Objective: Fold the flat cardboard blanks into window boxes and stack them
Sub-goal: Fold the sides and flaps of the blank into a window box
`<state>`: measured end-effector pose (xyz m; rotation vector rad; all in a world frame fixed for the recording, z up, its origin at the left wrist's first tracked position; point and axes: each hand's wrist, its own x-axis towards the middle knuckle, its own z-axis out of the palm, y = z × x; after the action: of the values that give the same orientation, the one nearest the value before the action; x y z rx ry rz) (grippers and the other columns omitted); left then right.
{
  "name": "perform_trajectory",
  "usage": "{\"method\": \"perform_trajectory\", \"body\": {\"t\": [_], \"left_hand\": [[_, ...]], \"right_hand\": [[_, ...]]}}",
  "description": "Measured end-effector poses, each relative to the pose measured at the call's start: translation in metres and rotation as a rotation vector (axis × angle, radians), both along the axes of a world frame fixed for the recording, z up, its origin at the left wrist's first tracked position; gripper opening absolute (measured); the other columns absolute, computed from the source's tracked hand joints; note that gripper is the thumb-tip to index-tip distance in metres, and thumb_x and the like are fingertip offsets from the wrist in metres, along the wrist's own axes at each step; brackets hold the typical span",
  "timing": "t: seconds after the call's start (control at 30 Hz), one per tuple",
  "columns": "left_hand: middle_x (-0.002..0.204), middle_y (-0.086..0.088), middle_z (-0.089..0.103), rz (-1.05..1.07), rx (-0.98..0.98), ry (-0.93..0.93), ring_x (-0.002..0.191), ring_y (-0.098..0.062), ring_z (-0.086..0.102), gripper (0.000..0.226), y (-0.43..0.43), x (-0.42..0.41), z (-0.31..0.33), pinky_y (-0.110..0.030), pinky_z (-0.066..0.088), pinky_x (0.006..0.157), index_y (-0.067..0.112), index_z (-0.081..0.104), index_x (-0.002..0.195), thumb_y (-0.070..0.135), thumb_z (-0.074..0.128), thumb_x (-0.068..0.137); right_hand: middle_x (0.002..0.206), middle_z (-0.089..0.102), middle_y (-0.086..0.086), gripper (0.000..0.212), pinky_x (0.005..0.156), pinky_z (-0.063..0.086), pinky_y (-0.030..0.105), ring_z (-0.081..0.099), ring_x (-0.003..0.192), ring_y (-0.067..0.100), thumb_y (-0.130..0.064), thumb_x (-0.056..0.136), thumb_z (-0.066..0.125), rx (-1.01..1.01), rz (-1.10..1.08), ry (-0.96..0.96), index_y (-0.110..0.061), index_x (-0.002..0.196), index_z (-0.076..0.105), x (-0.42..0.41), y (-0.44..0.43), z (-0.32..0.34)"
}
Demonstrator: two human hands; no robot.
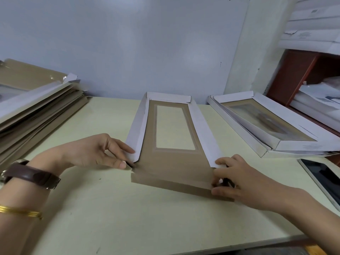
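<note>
The half-formed box (171, 162) sits between your fingertips, far end and long walls up. Your left hand (95, 151) pinches its near-left corner; your right hand (239, 179) grips the near-right one. The near flap (171, 184), between your thumbs, lies flat. Next, probably: tuck the corners in and raise it. The finished boxes (276, 126) wait beyond your right fingers.

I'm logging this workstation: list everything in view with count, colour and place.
half-folded box: one, brown with white sides, table centre
flat blanks: one pile, count unclear, brown, far left
finished boxes: one stack, count unclear, white, right
phone: one, black screen, right edge
table: one, pale cream, underneath
shelf: one, red-brown, far right
watch: one, brown strap, left wrist
bangle: one, gold, left forearm
left hand: one, grip on box's near left corner
right hand: one, grip on box's near right corner
</note>
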<state>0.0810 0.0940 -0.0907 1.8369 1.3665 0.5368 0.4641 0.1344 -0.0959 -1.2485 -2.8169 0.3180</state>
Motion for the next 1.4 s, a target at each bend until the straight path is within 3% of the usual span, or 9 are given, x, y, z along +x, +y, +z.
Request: {"method": "perform_trajectory", "body": {"t": [0.1,0.2,0.43,0.63,0.77,0.83,0.97,1.17,1.4], "left_hand": [[0.115,0.008,0.069,0.037,-0.033,-0.074,0.117,0.001,0.056,0.012,-0.001,-0.003,-0.001,-0.022,0.051,0.090,0.019,0.080,0.077,0.029,0.073,0.075],[0.083,-0.010,0.066,0.101,-0.022,-0.155,0.083,-0.018,0.064,0.027,-0.001,-0.001,-0.002,-0.021,0.052,0.073,0.009,0.069,0.061,0.027,0.068,0.080],[0.060,0.003,0.051,0.217,0.212,0.051,0.057,-0.011,0.042,0.027,0.004,0.033,-0.013,-0.019,0.037,0.056,0.023,0.067,0.065,0.036,0.065,0.089],[0.072,0.004,0.054,0.212,0.541,0.401,0.074,-0.015,0.049,0.031,0.000,0.061,-0.030,-0.027,0.041,0.068,0.018,0.061,0.075,0.037,0.050,0.097],[0.074,0.008,0.050,0.157,0.533,0.402,0.079,-0.013,0.046,0.033,-0.004,0.059,-0.029,-0.026,0.039,0.072,0.025,0.056,0.074,0.040,0.041,0.099],[0.075,0.009,0.049,0.143,0.547,0.430,0.079,-0.013,0.045,0.034,-0.004,0.059,-0.030,-0.029,0.040,0.074,0.023,0.057,0.077,0.041,0.038,0.099],[0.077,0.013,0.043,0.136,0.601,0.505,0.078,-0.013,0.040,0.028,-0.005,0.059,-0.035,-0.026,0.039,0.071,0.023,0.056,0.081,0.046,0.048,0.095],[0.085,0.011,0.045,0.108,0.632,0.542,0.081,-0.011,0.038,0.030,-0.008,0.058,-0.036,-0.021,0.037,0.072,0.023,0.058,0.090,0.053,0.053,0.089],[0.087,0.013,0.044,0.084,0.619,0.578,0.084,-0.011,0.038,0.022,-0.007,0.057,-0.034,-0.022,0.037,0.075,0.032,0.050,0.087,0.054,0.053,0.088]], "right_hand": [[0.121,0.047,-0.004,0.016,0.085,0.035,0.017,0.027,0.108,0.006,-0.055,0.086,0.057,0.002,0.006,-0.008,-0.039,0.084,0.056,-0.002,0.000,0.002],[0.124,0.045,-0.007,0.013,0.086,0.033,0.018,0.024,0.108,0.002,-0.052,0.087,0.059,0.016,0.029,-0.015,-0.040,0.086,0.055,0.000,0.001,0.002],[0.126,0.041,-0.018,0.015,0.093,0.035,0.019,0.025,0.111,0.000,-0.050,0.088,0.061,0.043,0.054,-0.028,-0.035,0.093,0.058,0.003,0.002,0.001],[0.118,0.044,-0.022,0.011,0.093,0.034,0.017,0.031,0.112,0.006,-0.042,0.091,0.059,-0.005,0.074,-0.036,-0.042,0.100,0.054,0.004,-0.002,0.008],[0.109,0.054,-0.022,0.059,0.093,0.039,0.019,0.039,0.110,0.002,-0.008,0.076,0.057,-0.176,0.036,0.047,-0.040,0.124,0.046,0.013,-0.004,0.021],[0.108,0.057,-0.019,0.067,0.092,0.042,0.020,0.046,0.105,0.004,0.003,0.071,0.054,-0.152,0.045,0.074,-0.031,0.128,0.048,0.018,-0.001,0.022],[0.099,0.066,-0.018,0.058,0.085,0.047,0.019,0.059,0.095,0.004,0.020,0.065,0.052,-0.031,0.091,0.182,-0.014,0.110,0.066,0.023,0.010,0.016],[0.099,0.072,-0.004,0.041,0.080,0.045,0.006,0.059,0.097,-0.008,0.021,0.067,0.065,0.055,0.086,0.227,-0.009,0.092,0.076,0.030,0.022,0.006],[0.096,0.072,-0.011,0.022,0.078,0.052,0.022,0.066,0.087,0.001,0.006,0.080,0.071,-0.052,0.002,0.336,-0.014,0.086,0.077,0.036,0.024,0.010]]}}
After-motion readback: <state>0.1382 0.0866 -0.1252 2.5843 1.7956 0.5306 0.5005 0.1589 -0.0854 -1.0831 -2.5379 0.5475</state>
